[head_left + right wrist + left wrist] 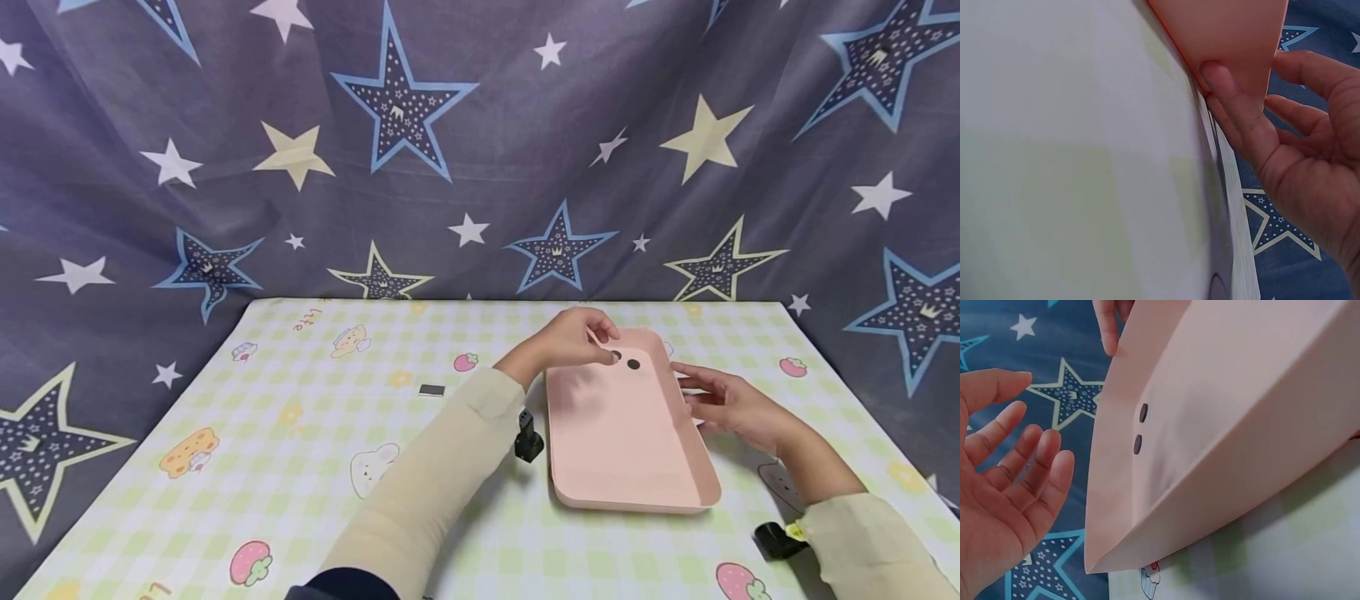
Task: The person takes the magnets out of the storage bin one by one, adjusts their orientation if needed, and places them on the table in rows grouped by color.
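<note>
A shallow pink tray (622, 442) lies on the table, and two small black discs (633, 364) (1143, 413) sit inside it near its far end. Over the tray's far left corner is my left hand (573, 337), close to the discs. Its fingers are loosely bent with nothing between them, and the left wrist view shows the left hand (1013, 469) apart from the tray wall. Outside the right wall, my right hand (738, 408) reaches forward with its fingertips against the tray. In the right wrist view, the right hand (1310, 144) touches the tray's outer side.
A small dark rectangular piece (432, 390) with a pale edge lies on the checked tablecloth (300, 467), left of the tray. Behind the table hangs a dark star-patterned curtain (495, 142). Black wrist devices (528, 437) hang beside both forearms.
</note>
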Demonstrator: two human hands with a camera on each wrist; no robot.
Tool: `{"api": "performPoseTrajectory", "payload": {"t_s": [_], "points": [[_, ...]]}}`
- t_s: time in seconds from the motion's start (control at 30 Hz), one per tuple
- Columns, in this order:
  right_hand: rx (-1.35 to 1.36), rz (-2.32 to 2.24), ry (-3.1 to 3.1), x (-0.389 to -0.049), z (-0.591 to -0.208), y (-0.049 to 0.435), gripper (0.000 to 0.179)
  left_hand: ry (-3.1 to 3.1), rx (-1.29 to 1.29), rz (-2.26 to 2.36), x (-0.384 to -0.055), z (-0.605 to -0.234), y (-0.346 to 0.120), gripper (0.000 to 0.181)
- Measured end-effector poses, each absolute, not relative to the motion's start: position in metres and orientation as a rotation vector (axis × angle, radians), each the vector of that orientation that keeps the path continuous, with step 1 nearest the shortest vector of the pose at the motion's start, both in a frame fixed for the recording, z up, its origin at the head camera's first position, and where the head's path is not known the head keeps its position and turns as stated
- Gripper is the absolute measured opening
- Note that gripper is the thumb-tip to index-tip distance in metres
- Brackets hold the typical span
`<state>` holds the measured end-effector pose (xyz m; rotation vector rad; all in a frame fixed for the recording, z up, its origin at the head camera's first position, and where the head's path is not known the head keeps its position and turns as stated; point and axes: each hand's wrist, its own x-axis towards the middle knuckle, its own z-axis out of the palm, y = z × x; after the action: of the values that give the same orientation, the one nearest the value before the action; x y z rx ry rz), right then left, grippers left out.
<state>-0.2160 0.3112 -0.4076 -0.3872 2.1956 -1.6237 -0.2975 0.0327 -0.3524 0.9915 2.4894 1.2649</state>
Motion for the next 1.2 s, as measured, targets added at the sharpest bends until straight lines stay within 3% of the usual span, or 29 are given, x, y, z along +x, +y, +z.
{"api": "performPoseTrajectory", "payload": {"t_s": [0.47, 0.87, 1.2], "points": [[-0.373, -1.615, 2.197, -0.217, -0.409, 0.313, 0.072, 2.363, 0.928, 1.340, -0.311, -0.360, 0.050, 0.035], [-0.383, -1.585, 2.221, -0.217, -0.406, 0.315, 0.071, 2.396, 0.791, 1.416, -0.322, -0.383, 0.059, 0.032], [-0.393, -1.597, 2.222, -0.219, -0.408, 0.314, 0.071, 2.463, 0.820, 1.272, -0.319, -0.401, 0.064, 0.039]]}}
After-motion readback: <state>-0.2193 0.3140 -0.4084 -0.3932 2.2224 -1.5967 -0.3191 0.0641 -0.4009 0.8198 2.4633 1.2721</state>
